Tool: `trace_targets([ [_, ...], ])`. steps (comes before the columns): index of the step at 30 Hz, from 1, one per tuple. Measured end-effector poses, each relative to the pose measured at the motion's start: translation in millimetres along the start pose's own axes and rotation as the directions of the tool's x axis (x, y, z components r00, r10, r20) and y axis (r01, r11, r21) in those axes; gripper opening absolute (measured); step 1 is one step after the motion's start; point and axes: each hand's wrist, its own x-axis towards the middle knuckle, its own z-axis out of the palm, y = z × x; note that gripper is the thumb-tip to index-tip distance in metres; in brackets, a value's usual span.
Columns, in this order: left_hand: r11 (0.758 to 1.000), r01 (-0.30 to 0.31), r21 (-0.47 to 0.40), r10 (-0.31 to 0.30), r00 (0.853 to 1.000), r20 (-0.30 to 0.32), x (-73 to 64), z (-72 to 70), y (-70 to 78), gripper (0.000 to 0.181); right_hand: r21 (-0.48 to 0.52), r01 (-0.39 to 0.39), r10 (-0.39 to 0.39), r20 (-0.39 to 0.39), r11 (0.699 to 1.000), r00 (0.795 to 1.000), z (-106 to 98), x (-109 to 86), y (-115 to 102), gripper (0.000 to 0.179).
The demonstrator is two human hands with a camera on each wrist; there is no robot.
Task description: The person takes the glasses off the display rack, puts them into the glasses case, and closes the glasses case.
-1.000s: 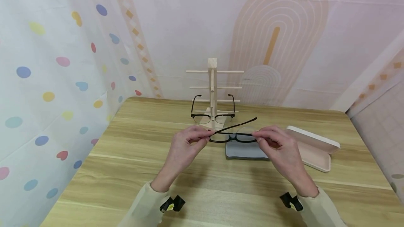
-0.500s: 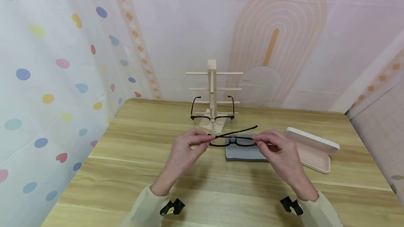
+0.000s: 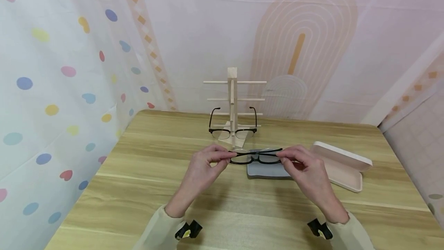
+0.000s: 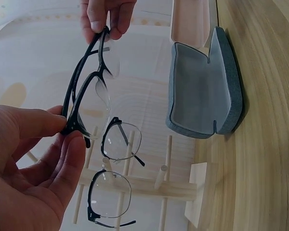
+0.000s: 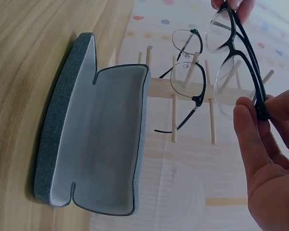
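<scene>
Left end of black glasses (image 3: pixel 255 160) pinched in left hand (image 3: pixel 204 167); glasses folded, held up above counter (image 3: pixel 138 203). Behind, second glasses (image 3: pixel 245 134) hung low on wooden stand (image 3: pixel 233 105). Partly covered by held pair in head view, grey case (image 3: pixel 268 171) laid open on counter. Other end clamped between thumb and fingers of right hand (image 3: pixel 306 165). Farthest right, pink case (image 3: pixel 347 174) seen open.

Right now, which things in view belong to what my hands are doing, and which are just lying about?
Likely in the job:
black-framed eyeglasses, held between left fingers and right fingers
open blue-gray glasses case

Likely just about:
open pink glasses case
wooden eyeglass stand
half-rim eyeglasses on it
</scene>
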Motion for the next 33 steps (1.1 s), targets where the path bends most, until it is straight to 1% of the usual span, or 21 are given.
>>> trace_targets([
  [3, 0.999, 0.026, -0.021, -0.026, 1.000, 0.008, -0.2, 0.6, -0.6, 0.025, 0.032, -0.035, 0.034, 0.038, 0.999, 0.999, -3, -0.5, 1, 0.022],
  [6, 0.995, 0.082, -0.059, -0.081, 0.997, 0.018, -0.4, 1.7, -1.5, 0.024, 0.083, -0.085, 0.078, 0.087, 0.993, 0.993, -6, -0.5, 2, 0.021],
  [10, 0.979, 0.171, -0.114, -0.168, 0.985, 0.031, -2.0, 3.7, -3.5, 0.019, 0.137, -0.150, 0.130, 0.145, 0.979, 0.981, -10, -0.9, 4, 0.021],
  [13, 0.966, 0.208, -0.156, -0.203, 0.978, 0.045, -3.1, 5.6, -5.8, 0.016, 0.143, -0.173, 0.150, 0.162, 0.974, 0.975, -13, -2.2, 5, 0.020],
  [18, 0.941, 0.247, -0.230, -0.234, 0.969, 0.081, -4.5, 8.6, -11.2, 0.014, 0.073, -0.161, 0.149, 0.151, 0.984, 0.977, -15, -6.1, 8, 0.019],
  [24, 0.908, 0.286, -0.307, -0.258, 0.957, 0.130, -5.8, 10.2, -15.8, 0.022, -0.017, -0.150, 0.151, 0.107, 0.988, 0.983, -17, -10.1, 10, 0.020],
  [26, 0.902, 0.292, -0.320, -0.260, 0.956, 0.138, -5.8, 11.2, -16.3, 0.023, -0.040, -0.135, 0.138, 0.096, 0.990, 0.986, -18, -10.9, 10, 0.020],
  [30, 0.899, 0.293, -0.325, -0.262, 0.955, 0.137, -6.7, 14.8, -18.1, 0.022, -0.075, -0.097, 0.103, 0.080, 0.992, 0.991, -19, -12.6, 14, 0.021],
  [33, 0.896, 0.298, -0.329, -0.270, 0.954, 0.129, -7.9, 18.7, -19.7, 0.021, -0.089, -0.090, 0.097, 0.069, 0.992, 0.993, -19, -14.0, 16, 0.020],
])
